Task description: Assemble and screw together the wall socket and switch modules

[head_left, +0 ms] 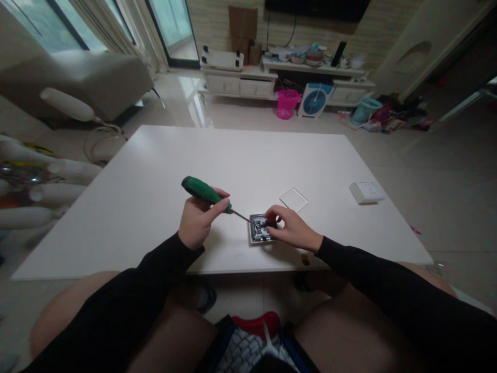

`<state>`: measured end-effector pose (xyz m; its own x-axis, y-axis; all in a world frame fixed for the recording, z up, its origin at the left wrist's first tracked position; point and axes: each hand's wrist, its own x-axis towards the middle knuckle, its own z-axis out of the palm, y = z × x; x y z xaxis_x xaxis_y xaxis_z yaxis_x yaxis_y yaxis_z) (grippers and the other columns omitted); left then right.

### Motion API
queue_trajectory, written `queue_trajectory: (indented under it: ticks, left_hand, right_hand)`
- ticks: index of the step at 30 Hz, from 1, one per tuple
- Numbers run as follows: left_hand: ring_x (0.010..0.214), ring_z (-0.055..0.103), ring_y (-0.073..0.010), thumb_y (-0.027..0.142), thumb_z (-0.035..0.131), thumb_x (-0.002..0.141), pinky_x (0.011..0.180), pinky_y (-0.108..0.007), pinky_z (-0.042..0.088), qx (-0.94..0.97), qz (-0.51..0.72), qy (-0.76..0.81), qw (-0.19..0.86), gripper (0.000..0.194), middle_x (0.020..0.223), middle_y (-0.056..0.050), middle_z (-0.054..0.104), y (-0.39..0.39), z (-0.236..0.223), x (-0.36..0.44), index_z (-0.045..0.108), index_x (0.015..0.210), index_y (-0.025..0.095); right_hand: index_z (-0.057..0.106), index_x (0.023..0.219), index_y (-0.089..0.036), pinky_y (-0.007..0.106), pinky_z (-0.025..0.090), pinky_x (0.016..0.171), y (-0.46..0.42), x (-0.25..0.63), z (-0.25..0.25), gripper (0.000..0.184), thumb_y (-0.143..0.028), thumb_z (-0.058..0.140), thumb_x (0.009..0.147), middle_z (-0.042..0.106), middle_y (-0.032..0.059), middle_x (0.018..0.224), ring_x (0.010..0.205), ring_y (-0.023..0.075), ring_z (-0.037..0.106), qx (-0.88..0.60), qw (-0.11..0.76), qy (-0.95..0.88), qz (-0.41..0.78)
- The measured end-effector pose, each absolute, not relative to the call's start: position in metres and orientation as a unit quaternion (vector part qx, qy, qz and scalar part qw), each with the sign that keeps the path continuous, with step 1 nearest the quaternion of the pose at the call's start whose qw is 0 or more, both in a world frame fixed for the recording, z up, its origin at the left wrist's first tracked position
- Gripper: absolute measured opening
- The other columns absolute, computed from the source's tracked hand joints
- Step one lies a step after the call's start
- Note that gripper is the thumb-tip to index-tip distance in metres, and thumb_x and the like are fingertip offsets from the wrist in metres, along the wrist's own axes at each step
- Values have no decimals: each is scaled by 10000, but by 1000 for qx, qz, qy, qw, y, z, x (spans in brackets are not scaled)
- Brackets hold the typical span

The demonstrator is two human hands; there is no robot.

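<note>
No legible lettering anywhere.

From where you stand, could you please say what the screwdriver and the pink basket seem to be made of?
Screwdriver: the green handle looks like smooth plastic, given its even colour; the thin grey shaft is probably dull metal. Pink basket: likely plastic, by its bright colour and openwork sides, finish unclear.

Right hand (292, 227) partly hides the panel (255, 237); black screen (318, 8) cropped
</note>
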<state>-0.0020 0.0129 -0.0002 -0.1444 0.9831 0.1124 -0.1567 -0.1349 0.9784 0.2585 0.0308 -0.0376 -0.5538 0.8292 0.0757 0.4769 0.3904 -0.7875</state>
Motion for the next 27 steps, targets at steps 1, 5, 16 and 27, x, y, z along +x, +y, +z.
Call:
queue_trajectory:
  ticks: [1,5,16,27]
  left_hand:
    - [720,674,-172,308,872,724,669,-309,605,465,601,459,461,220,805,-45,707,13,1,-2,774,852,158]
    - [707,671,-164,301,863,731,657,-291,595,496,587,473,431,203,794,-37,706,11,5,-2,763,831,155]
    - [657,661,-129,232,836,744,619,-255,588,532,591,453,403,134,767,-14,694,10,11,-2,751,817,158]
    - [750,666,-148,188,792,808,672,-272,545,606,584,421,337,61,816,-22,693,8,12,-4,741,835,170]
  right_hand:
    - [614,1023,-203,379,482,836,34,261,-36,234,-243,714,815,674,75,1001,925,237,608,-403,214,-832,316]
    - [562,1232,-180,509,474,999,42,272,-45,695,-457,897,690,622,176,1246,1148,360,570,-387,125,-887,220]
    - [520,1202,-190,462,537,885,40,264,-63,713,-413,931,663,599,122,1149,1037,313,606,-411,108,-869,253]
    - [434,1279,-236,428,559,795,33,254,-66,807,-451,939,687,515,95,1205,1003,288,607,-432,140,-863,220]
